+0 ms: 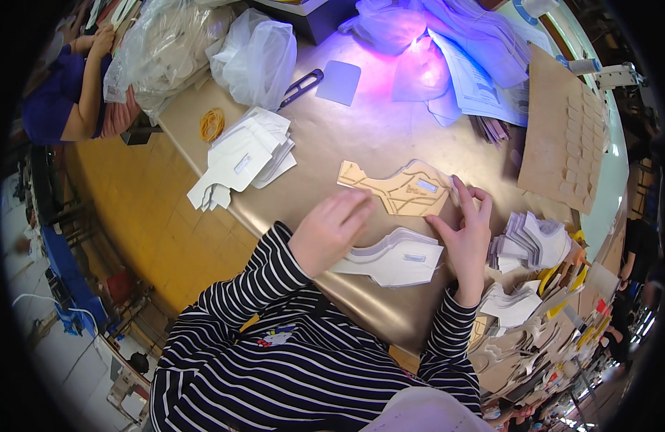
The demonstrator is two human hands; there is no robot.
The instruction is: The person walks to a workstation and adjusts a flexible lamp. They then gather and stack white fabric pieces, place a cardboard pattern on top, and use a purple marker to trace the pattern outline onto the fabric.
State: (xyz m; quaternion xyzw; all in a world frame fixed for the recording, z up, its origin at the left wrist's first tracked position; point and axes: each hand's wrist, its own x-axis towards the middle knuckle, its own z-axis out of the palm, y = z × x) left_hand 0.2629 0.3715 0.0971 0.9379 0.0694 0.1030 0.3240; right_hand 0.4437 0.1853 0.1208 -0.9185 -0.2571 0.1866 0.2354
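Observation:
On the gold-brown tabletop point(304, 169) lies a tan pattern template point(419, 194) with dark curved lines and a small pale label or window. A white layer shows along its upper edge. My right hand point(468, 234) spans its right end, thumb at the lower edge and index finger at the upper right corner. My left hand point(331, 229) hovers by the template's lower left side, fingers bunched and blurred; whether they touch it I cannot tell. Just below, a stack of similarly shaped white cut pieces point(401, 261) lies partly behind my left hand.
Another white stack point(250, 155) and rubber bands point(212, 124) lie left. A dark cutter point(301, 89), grey card point(339, 82) and plastic bags point(255, 57) are farther back. Cardboard point(563, 126) and more cut pieces point(532, 243) line the right. A person point(80, 93) sits at far left.

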